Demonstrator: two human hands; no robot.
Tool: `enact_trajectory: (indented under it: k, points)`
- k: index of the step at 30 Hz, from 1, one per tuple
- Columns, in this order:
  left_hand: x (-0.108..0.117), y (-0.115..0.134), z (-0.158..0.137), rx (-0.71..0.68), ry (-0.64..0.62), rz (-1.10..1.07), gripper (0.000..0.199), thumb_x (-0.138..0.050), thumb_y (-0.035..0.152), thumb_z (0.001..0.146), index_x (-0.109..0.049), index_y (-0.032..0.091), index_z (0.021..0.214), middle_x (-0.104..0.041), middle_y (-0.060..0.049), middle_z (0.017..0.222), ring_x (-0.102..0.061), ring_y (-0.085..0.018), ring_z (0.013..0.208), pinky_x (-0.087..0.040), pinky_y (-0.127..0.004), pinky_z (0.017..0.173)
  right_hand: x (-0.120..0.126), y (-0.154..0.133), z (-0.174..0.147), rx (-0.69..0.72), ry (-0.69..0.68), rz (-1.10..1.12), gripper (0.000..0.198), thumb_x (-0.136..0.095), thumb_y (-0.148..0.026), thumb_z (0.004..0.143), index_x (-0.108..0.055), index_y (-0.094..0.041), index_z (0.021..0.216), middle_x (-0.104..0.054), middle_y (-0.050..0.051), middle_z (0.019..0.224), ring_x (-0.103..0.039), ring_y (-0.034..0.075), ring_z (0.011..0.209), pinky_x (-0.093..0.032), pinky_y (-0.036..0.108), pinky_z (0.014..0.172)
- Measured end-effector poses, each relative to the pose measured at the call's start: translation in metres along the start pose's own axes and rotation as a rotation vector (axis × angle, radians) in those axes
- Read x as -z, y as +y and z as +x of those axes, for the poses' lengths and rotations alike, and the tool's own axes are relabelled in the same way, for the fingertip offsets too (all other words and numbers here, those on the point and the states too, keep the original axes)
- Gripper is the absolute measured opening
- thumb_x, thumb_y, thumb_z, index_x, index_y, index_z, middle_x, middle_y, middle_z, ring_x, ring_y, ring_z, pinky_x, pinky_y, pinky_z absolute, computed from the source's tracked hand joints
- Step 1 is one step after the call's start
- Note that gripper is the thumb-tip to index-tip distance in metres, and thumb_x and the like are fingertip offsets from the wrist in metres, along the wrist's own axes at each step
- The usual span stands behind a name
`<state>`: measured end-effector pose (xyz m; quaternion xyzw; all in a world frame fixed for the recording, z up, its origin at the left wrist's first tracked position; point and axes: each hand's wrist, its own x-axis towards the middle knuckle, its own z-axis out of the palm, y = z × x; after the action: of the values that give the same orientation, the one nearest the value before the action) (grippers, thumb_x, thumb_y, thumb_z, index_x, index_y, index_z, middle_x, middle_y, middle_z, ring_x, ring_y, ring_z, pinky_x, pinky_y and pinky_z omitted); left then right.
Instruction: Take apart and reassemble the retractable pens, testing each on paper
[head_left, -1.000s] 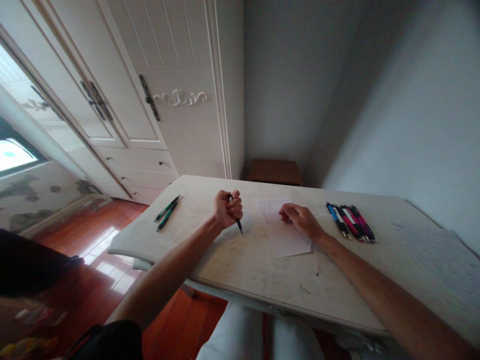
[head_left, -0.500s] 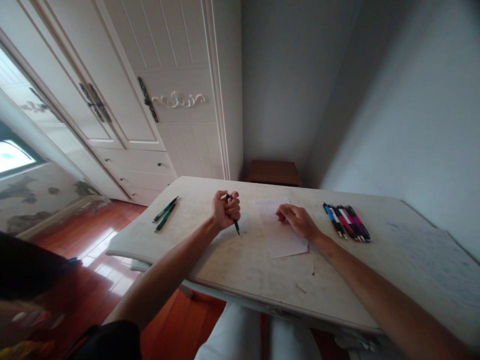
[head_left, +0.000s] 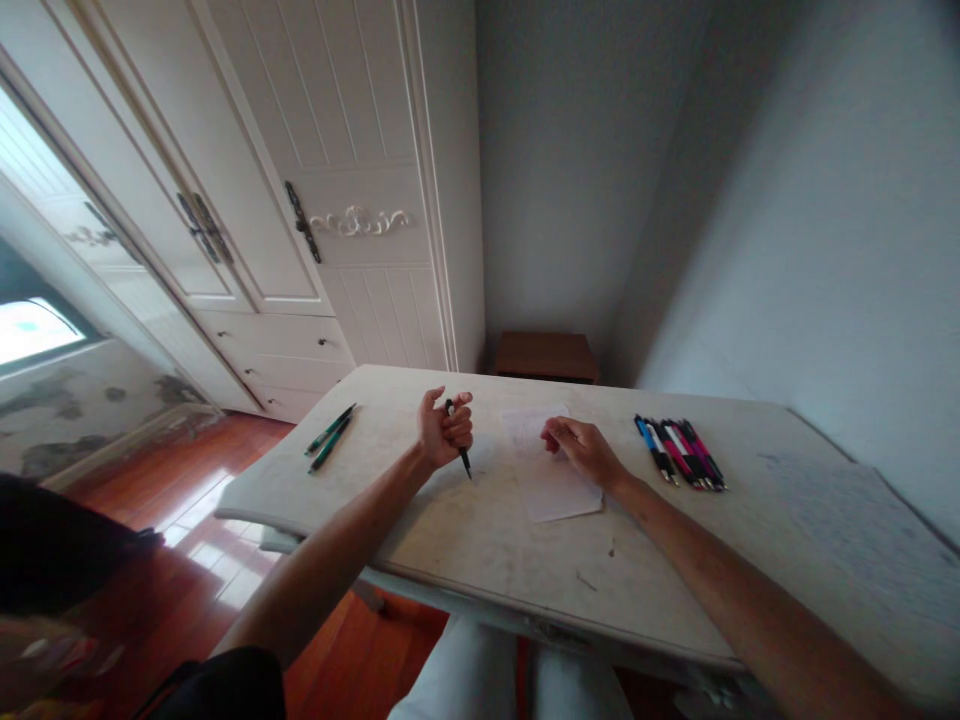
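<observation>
A black pen is gripped in my left hand, its tip slanting down toward the table. The thumb of that hand stands up off the pen, while the other fingers curl around it. My right hand rests over a sheet of paper, its fingers curled together; whether anything is inside them is hidden. Two green pens lie side by side to the left of my left hand. Beyond my right hand, several pens in blue, white, red and pink lie in a row.
The pale, stained table spans the space before me. Another marked sheet lies at its right side, by the wall. Behind the table stand a brown wooden stand and a white wardrobe.
The thumb of my left hand has lifted away from the pen and its grip has loosened a little. The view has tilted up and shifted slightly right.
</observation>
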<state>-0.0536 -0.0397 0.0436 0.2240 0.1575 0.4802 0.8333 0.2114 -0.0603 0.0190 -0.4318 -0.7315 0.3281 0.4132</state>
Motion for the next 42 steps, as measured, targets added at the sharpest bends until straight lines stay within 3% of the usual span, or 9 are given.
enact_trajectory:
  k: [5, 8, 11, 19, 26, 30, 33, 37, 42]
  points:
    - [-0.013, -0.010, 0.002, -0.031, -0.005, -0.020, 0.026, -0.045, 0.035, 0.085, -0.059, 0.012, 0.086, -0.026, 0.009, 0.049, -0.026, -0.007, 0.034, -0.023, -0.018, 0.036, -0.002, -0.001, 0.000, 0.011, -0.010, 0.005, 0.056, -0.040, -0.066, 0.090, -0.064, -0.017, 0.076, -0.066, 0.005, 0.066, -0.062, 0.018, 0.064, -0.047, 0.029, 0.063]
    - [-0.031, -0.028, 0.012, -0.041, -0.014, -0.002, 0.023, -0.049, 0.023, 0.080, -0.061, 0.010, 0.094, -0.048, 0.000, 0.061, -0.048, -0.011, 0.049, -0.039, -0.023, 0.048, -0.002, -0.002, 0.000, 0.041, -0.007, 0.018, 0.052, -0.042, -0.064, 0.091, -0.064, -0.018, 0.078, -0.066, 0.004, 0.068, -0.061, 0.017, 0.065, -0.047, 0.028, 0.066]
    - [-0.051, -0.050, 0.030, -0.024, -0.017, 0.089, 0.022, -0.050, 0.013, 0.078, -0.061, 0.010, 0.097, -0.059, -0.005, 0.072, -0.060, -0.016, 0.064, -0.045, -0.026, 0.055, -0.001, -0.005, 0.002, 0.064, 0.010, 0.042, 0.047, -0.046, -0.061, 0.090, -0.064, -0.019, 0.078, -0.065, 0.003, 0.069, -0.060, 0.015, 0.065, -0.047, 0.027, 0.067]
    - [-0.070, -0.085, 0.055, -0.341, -0.004, 0.346, 0.022, -0.072, 0.014, 0.076, -0.062, 0.014, 0.096, -0.071, -0.007, 0.081, -0.069, -0.021, 0.080, -0.051, -0.028, 0.068, 0.012, 0.003, 0.009, -0.076, 0.035, 0.209, 0.049, -0.070, -0.060, 0.070, -0.067, -0.016, 0.093, -0.065, 0.001, 0.066, -0.059, 0.015, 0.059, -0.044, 0.025, 0.054]
    - [-0.063, -0.076, 0.049, -0.572, -0.095, 0.710, 0.023, -0.075, 0.024, 0.076, -0.066, 0.014, 0.094, -0.072, -0.012, 0.095, -0.068, -0.021, 0.095, -0.049, -0.026, 0.079, 0.009, -0.008, 0.002, -0.062, -0.023, 0.205, 0.033, -0.071, -0.049, 0.073, -0.063, -0.017, 0.078, -0.061, 0.000, 0.061, -0.055, 0.012, 0.054, -0.043, 0.025, 0.052]
    - [-0.036, -0.059, 0.049, -0.619, -0.074, 1.152, 0.037, -0.060, 0.047, 0.087, -0.063, 0.015, 0.106, -0.068, -0.013, 0.112, -0.062, -0.023, 0.107, -0.048, -0.034, 0.090, 0.012, -0.018, -0.001, -0.029, 0.022, 0.274, 0.027, -0.067, -0.043, 0.077, -0.053, -0.020, 0.080, -0.061, -0.003, 0.063, -0.054, 0.011, 0.051, -0.043, 0.023, 0.049]
    - [-0.007, -0.046, 0.048, -0.517, -0.073, 1.555, 0.044, -0.039, 0.050, 0.096, -0.063, 0.017, 0.113, -0.065, -0.012, 0.120, -0.058, -0.025, 0.116, -0.044, -0.042, 0.100, 0.017, -0.016, 0.000, -0.021, 0.048, 0.320, 0.025, -0.065, -0.040, 0.078, -0.050, -0.021, 0.080, -0.064, -0.002, 0.066, -0.057, 0.011, 0.053, -0.047, 0.024, 0.052]
    - [0.015, -0.036, 0.047, -0.414, -0.174, 2.054, 0.035, -0.046, 0.038, 0.093, -0.063, 0.018, 0.116, -0.057, -0.013, 0.135, -0.042, -0.030, 0.135, -0.033, -0.050, 0.111, 0.022, -0.008, 0.002, -0.058, 0.030, 0.248, 0.025, -0.063, -0.043, 0.081, -0.054, -0.019, 0.080, -0.063, -0.001, 0.062, -0.055, 0.011, 0.051, -0.045, 0.024, 0.050]
    - [0.012, -0.036, 0.046, -0.328, -0.202, 2.249, 0.035, -0.042, 0.034, 0.096, -0.061, 0.020, 0.122, -0.053, -0.011, 0.141, -0.037, -0.027, 0.139, -0.032, -0.048, 0.113, 0.020, -0.007, -0.001, -0.081, -0.043, 0.019, 0.032, -0.058, -0.046, 0.086, -0.058, -0.018, 0.072, -0.059, -0.001, 0.055, -0.052, 0.011, 0.047, -0.040, 0.024, 0.048]
